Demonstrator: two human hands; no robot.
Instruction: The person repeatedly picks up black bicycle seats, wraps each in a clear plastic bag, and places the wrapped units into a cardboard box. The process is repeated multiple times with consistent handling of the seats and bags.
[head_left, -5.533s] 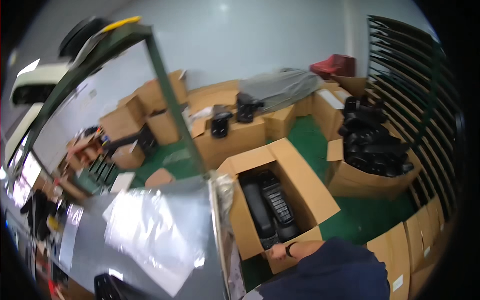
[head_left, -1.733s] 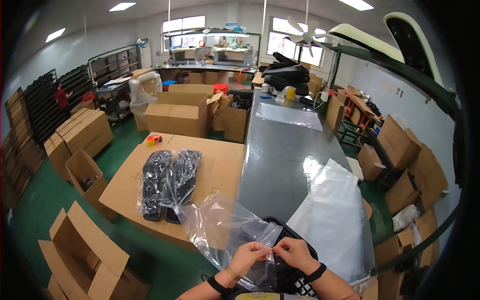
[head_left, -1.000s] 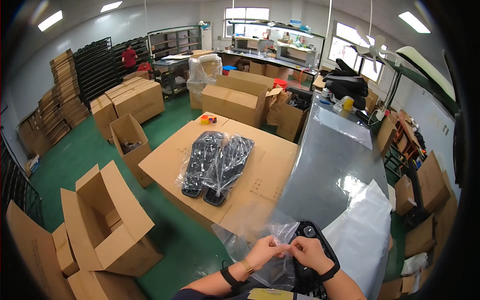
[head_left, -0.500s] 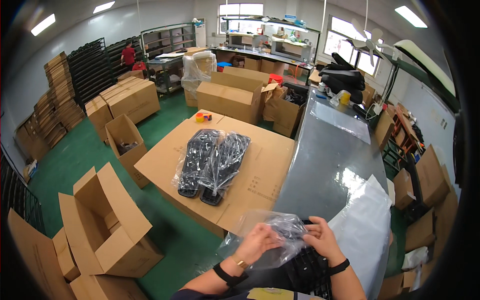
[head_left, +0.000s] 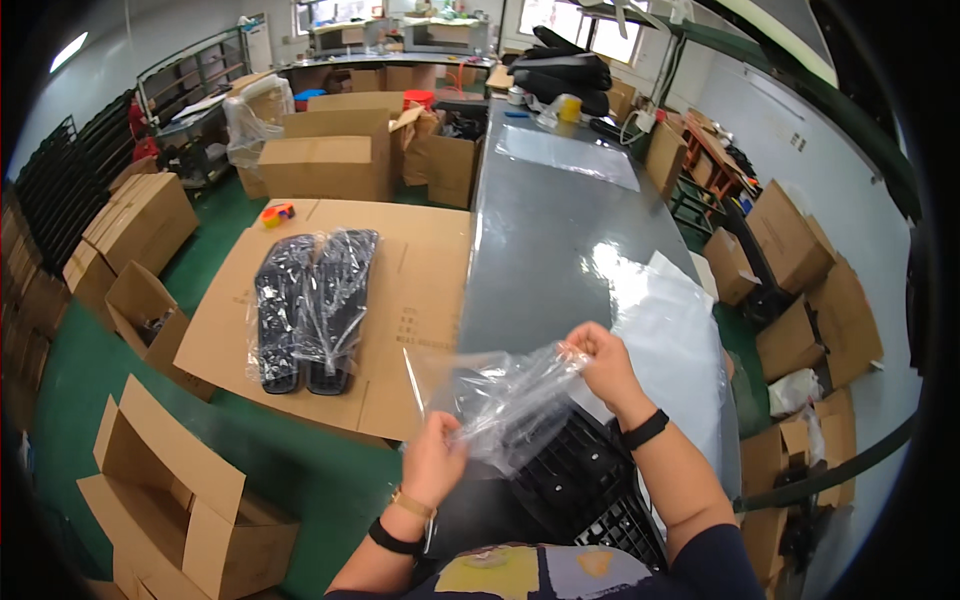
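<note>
Left hand (head_left: 433, 462) and right hand (head_left: 604, 370) pinch a clear plastic bag (head_left: 505, 398), grip closed; snagging the black ribbed plastic panel (head_left: 577, 462) could tear it.

**Wide view down from the wearer's head**

The left of two side-by-side fisheye cameras looks down and forward over the person's shirt (head_left: 490, 573). The left hand (head_left: 435, 465) and right hand (head_left: 605, 370) are close, below centre; the table (head_left: 540, 270) runs away toward distant windows (head_left: 612, 42). The view darkens at its rounded sides.
</note>
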